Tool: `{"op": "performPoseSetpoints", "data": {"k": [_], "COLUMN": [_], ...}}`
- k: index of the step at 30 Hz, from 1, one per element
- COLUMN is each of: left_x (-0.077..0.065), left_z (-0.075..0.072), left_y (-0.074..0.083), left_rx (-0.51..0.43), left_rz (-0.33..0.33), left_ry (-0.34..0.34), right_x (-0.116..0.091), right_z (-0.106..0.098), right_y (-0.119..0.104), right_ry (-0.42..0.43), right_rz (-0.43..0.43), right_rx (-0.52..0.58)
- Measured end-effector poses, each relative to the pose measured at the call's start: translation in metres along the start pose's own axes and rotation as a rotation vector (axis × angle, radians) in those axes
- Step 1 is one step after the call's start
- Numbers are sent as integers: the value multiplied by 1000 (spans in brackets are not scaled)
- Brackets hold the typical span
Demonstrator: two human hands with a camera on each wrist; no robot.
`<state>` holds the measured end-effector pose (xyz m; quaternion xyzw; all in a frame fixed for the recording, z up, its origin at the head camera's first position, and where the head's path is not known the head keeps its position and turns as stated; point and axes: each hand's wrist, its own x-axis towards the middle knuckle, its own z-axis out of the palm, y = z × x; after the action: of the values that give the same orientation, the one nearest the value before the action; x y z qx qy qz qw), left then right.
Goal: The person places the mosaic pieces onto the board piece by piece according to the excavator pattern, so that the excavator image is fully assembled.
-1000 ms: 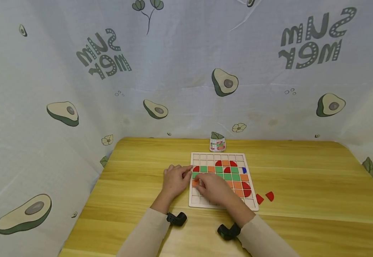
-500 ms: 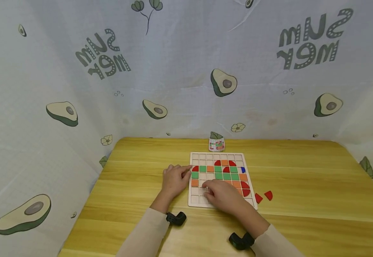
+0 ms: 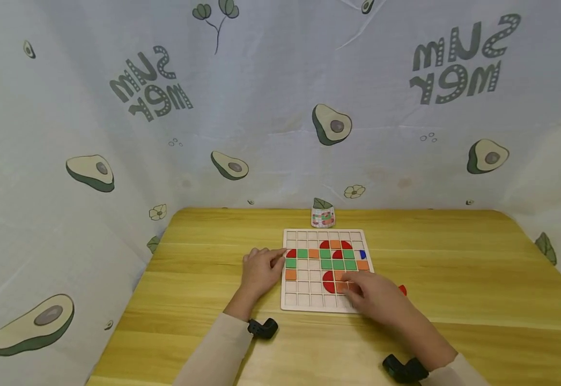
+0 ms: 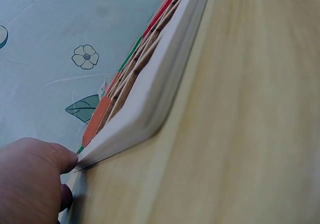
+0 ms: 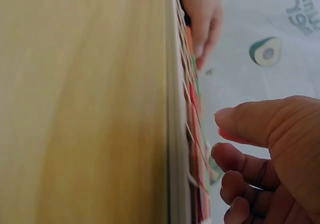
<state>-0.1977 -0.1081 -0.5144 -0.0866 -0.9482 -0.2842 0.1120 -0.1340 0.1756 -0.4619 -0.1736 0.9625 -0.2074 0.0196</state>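
A square wooden grid board [image 3: 309, 301] lies on the table, its cells partly filled with green square tiles [image 3: 302, 253], orange square tiles [image 3: 290, 275] and red quarter-round tiles [image 3: 329, 282]. One blue tile [image 3: 362, 254] sits near the right edge. My left hand [image 3: 260, 273] rests at the board's left side, fingertips on its edge; in the left wrist view the thumb [image 4: 62, 156] touches the rim. Over the lower right of the board is my right hand [image 3: 382, 300], thumb and fingers apart with nothing between them. It hides several cells.
A loose red piece [image 3: 403, 290] shows just behind the right hand, on the wooden table [image 3: 454, 268]. Behind the board stands a small card [image 3: 323, 218] printed with a coloured grid. A cloth [image 3: 261, 107] with avocado prints hangs around the table.
My right hand has moved from the board's left part to its lower right, uncovering red and orange tiles and covering others. The left hand stays at the edge. The head view has shifted slightly.
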Motion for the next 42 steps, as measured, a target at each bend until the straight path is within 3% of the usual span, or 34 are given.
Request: {"op": "performPoseSetpoints", "data": {"k": [7, 12, 16, 23, 31, 42], "left_x": [0, 0, 0, 0, 0, 0], "left_z": [2, 1, 0, 1, 2, 2], "left_y": [-1, -1, -3, -4, -2, -3], "left_rx": [5, 3, 7, 11, 7, 8], "left_rz": [3, 4, 6, 13, 18, 8], "left_ry": [-4, -8, -5, 1, -2, -8], "right_x": [-16, -30, -35, -37, -35, -37], "right_z": [-28, -39, -37, -29, -25, -23], "right_y": [33, 60, 72, 70, 69, 69], "right_ry": [-71, -116, -169, -160, -113, -81], "right_rz": [133, 109, 76, 36, 123, 74], "right_rx": [82, 97, 108, 100, 69, 58]}}
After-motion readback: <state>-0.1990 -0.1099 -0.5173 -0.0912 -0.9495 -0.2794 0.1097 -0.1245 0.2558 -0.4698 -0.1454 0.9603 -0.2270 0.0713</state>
